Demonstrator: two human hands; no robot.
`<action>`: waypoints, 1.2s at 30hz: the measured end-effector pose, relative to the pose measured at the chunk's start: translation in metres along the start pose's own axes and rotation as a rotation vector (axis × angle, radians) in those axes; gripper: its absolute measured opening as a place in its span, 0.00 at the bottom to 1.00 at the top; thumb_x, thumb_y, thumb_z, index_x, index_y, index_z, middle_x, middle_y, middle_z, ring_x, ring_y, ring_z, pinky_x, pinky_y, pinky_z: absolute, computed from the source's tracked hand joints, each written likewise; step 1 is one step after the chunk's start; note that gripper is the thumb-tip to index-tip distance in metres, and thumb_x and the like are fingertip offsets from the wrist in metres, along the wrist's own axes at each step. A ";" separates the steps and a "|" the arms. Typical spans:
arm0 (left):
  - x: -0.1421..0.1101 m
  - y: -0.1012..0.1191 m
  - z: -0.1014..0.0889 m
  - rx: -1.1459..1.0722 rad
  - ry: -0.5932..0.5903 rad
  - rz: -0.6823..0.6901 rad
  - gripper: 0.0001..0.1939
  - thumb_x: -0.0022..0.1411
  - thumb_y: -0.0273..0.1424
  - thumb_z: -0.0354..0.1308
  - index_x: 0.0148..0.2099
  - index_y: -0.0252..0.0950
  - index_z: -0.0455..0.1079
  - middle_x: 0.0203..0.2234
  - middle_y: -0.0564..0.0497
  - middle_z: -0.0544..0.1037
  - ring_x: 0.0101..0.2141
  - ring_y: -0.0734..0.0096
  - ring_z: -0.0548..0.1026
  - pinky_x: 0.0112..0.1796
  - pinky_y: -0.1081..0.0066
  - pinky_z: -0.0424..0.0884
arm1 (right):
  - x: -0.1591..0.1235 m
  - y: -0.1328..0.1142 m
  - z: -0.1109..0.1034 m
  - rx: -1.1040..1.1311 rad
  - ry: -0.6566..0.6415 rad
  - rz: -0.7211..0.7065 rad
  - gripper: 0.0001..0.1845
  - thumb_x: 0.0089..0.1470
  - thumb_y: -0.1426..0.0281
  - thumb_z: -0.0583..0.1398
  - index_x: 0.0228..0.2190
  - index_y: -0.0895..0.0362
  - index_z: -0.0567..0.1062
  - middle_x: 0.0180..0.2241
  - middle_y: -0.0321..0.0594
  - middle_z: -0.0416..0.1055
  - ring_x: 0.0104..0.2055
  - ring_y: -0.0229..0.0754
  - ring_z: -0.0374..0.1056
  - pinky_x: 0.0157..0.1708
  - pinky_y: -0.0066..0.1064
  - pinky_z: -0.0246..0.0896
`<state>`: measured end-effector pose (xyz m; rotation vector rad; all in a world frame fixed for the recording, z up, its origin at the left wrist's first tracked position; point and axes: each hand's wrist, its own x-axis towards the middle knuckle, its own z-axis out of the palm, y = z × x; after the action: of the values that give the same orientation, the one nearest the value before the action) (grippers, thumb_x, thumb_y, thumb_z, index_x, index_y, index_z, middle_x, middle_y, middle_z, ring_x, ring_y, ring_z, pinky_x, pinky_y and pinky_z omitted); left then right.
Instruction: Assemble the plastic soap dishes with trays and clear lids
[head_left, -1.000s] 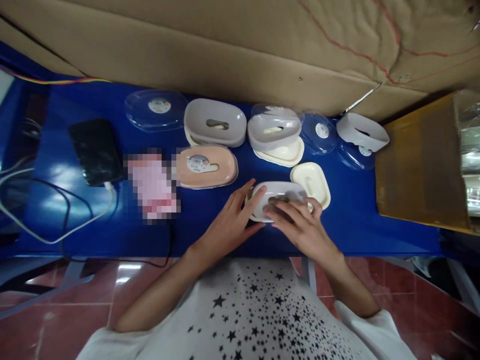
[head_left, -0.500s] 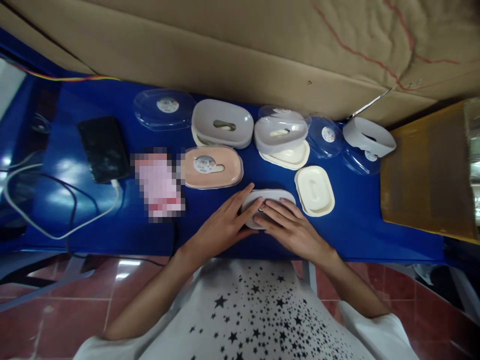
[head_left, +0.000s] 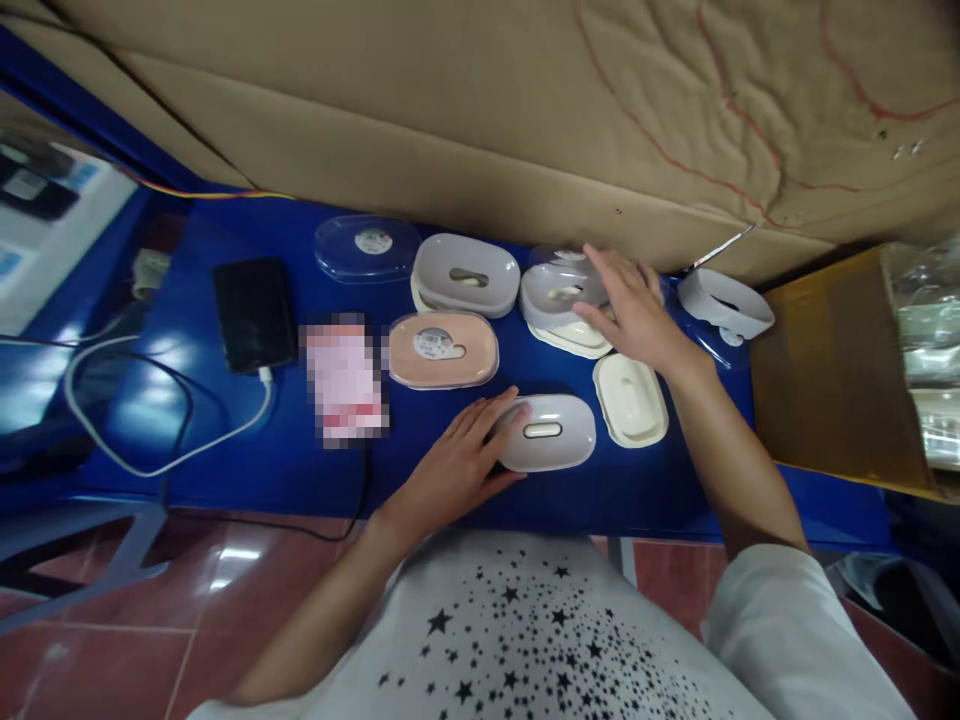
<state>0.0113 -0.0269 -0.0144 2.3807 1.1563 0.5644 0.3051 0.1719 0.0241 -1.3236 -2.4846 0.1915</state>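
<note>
A grey oval plastic dish [head_left: 574,445] with a slot in its middle lies near the front edge, its left end gripped between the thumb and fingers of my left hand [head_left: 472,455]. A pale strip shows in the slot. Farther back, my right hand [head_left: 634,310] reaches over the right end of another grey dish [head_left: 559,295], fingers spread; whether it touches the dish or the clear lid behind I cannot tell. Cream oval base pieces lie below that dish, and one cream base [head_left: 631,400] sits to the right of the dish in front.
A peach dish with a clear cover [head_left: 472,350], a grey dish [head_left: 491,265] and a clear lid [head_left: 367,240] lie left of centre. Another grey dish [head_left: 727,300] leans near the cardboard box [head_left: 817,370]. A cabled black phone [head_left: 255,315] lies left on the blue table [head_left: 637,495].
My right hand has left the front dish and moved back and right to the rear dish. My left hand keeps its hold. The front dish, earlier mostly covered by fingers, now shows its slot.
</note>
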 end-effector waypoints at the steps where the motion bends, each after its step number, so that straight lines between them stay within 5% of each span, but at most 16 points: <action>1: -0.001 -0.001 0.001 -0.028 0.018 -0.022 0.48 0.73 0.37 0.68 0.83 0.40 0.45 0.76 0.28 0.60 0.72 0.38 0.66 0.66 0.39 0.73 | 0.003 0.003 0.003 0.002 -0.006 0.000 0.36 0.74 0.56 0.62 0.74 0.56 0.62 0.71 0.51 0.69 0.73 0.54 0.65 0.74 0.58 0.58; 6: 0.006 -0.006 0.002 -0.139 0.121 -0.125 0.57 0.69 0.32 0.71 0.84 0.45 0.34 0.75 0.31 0.63 0.73 0.41 0.66 0.68 0.42 0.71 | -0.006 0.006 0.005 0.056 0.126 -0.069 0.23 0.76 0.58 0.60 0.65 0.54 0.75 0.61 0.47 0.77 0.63 0.43 0.74 0.66 0.38 0.70; 12: 0.026 -0.013 0.000 -0.210 0.101 -0.177 0.61 0.69 0.31 0.71 0.84 0.45 0.29 0.78 0.31 0.56 0.76 0.40 0.59 0.71 0.41 0.66 | -0.072 -0.037 -0.004 0.060 0.338 -0.170 0.34 0.71 0.69 0.65 0.73 0.45 0.66 0.63 0.46 0.75 0.69 0.54 0.70 0.69 0.53 0.69; 18: 0.025 -0.017 0.001 -0.289 0.096 -0.148 0.65 0.66 0.31 0.74 0.84 0.46 0.27 0.77 0.30 0.57 0.76 0.38 0.59 0.70 0.38 0.66 | -0.138 -0.092 0.001 0.094 0.118 -0.215 0.48 0.67 0.73 0.68 0.78 0.43 0.54 0.57 0.44 0.80 0.63 0.54 0.75 0.67 0.56 0.74; 23: 0.026 -0.015 -0.007 -0.305 0.050 -0.167 0.64 0.64 0.29 0.76 0.84 0.50 0.32 0.75 0.33 0.61 0.74 0.40 0.63 0.69 0.41 0.69 | -0.139 -0.097 0.009 0.091 0.053 -0.215 0.50 0.69 0.75 0.66 0.79 0.43 0.48 0.57 0.44 0.79 0.63 0.52 0.74 0.68 0.53 0.73; 31: 0.022 -0.014 -0.011 -0.235 0.026 -0.137 0.58 0.68 0.38 0.73 0.84 0.49 0.36 0.75 0.33 0.61 0.75 0.40 0.62 0.70 0.42 0.68 | -0.147 -0.092 0.016 0.052 0.003 -0.262 0.47 0.69 0.80 0.63 0.79 0.45 0.52 0.59 0.45 0.77 0.68 0.53 0.70 0.75 0.55 0.64; 36: 0.020 -0.017 -0.010 -0.168 0.030 -0.085 0.56 0.71 0.42 0.70 0.84 0.46 0.36 0.76 0.33 0.61 0.74 0.42 0.63 0.69 0.45 0.70 | -0.147 -0.097 0.010 0.062 -0.095 -0.247 0.47 0.69 0.82 0.59 0.79 0.46 0.48 0.72 0.45 0.67 0.80 0.58 0.53 0.77 0.58 0.60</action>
<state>0.0064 0.0009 -0.0118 2.1783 1.1682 0.6439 0.3026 -0.0037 0.0087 -0.9930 -2.6702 0.2763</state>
